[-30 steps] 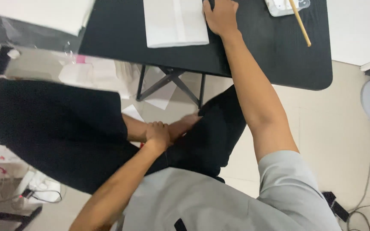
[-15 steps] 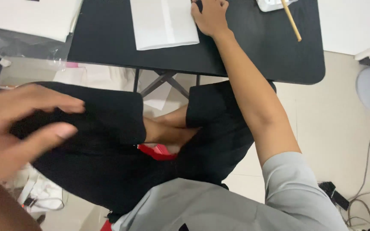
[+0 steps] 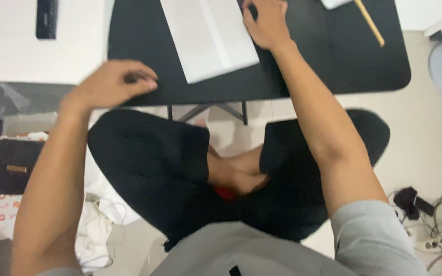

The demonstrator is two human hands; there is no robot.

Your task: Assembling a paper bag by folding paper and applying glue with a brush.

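I sit cross-legged before a low black table [image 3: 328,56]. My right hand [image 3: 265,21] rests flat on the table at the right edge of a folded white paper [image 3: 208,36], fingers touching a small dark object that is mostly hidden. My left hand [image 3: 112,84] hovers over the table's near left edge, fingers curled loosely, holding nothing that I can see. My bare feet [image 3: 236,174] lie crossed under the table between black trouser legs.
A white surface [image 3: 21,51] with a black rectangular object [image 3: 46,18] stands at the left. A wooden stick [image 3: 369,23] lies on the table's right. A power strip and cables [image 3: 431,230] sit on the floor at right; papers and bags [image 3: 6,204] at left.
My left hand has risen from my lap, passed close to the camera, and now hangs over the table's near left edge. My right hand stays by the paper.
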